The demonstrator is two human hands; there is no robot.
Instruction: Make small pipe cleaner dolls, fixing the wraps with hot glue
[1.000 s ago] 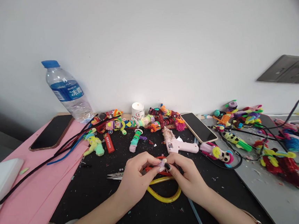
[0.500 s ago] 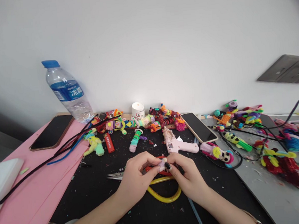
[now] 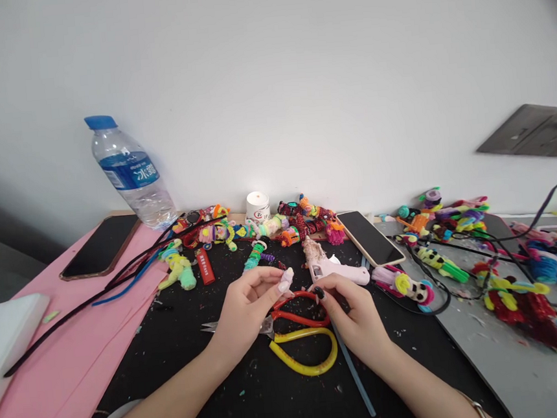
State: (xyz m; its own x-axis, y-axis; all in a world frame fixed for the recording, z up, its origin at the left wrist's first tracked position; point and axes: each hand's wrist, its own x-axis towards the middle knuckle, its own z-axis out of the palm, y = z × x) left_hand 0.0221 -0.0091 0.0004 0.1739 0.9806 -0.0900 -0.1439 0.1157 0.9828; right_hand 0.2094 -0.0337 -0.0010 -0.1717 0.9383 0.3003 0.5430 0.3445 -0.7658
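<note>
My left hand (image 3: 250,306) pinches a small pale lilac fuzzy piece (image 3: 287,276), perhaps coiled pipe cleaner, between thumb and fingertips. A short gap to the right, my right hand (image 3: 353,313) has its thumb and index finger pressed together; whatever they hold, if anything, is too small to make out. Below both hands lie scissors (image 3: 305,369) with one red and one yellow handle loop, their blades partly behind my left hand. Just beyond my right hand rests a pink glue gun (image 3: 342,272). A translucent bluish glue stick (image 3: 356,378) lies beside my right wrist.
Several colourful pipe-cleaner figures (image 3: 179,270) line the wall and the right side. Two phones (image 3: 101,246), a water bottle (image 3: 132,176), a paper cup (image 3: 257,205) and a red lighter-like object (image 3: 205,267) stand or lie around the black mat (image 3: 256,399). Black cables cross both sides.
My hands have come apart: the left now holds the lilac piece higher and slightly left, and the right has drawn away from it. More of the scissors shows.
</note>
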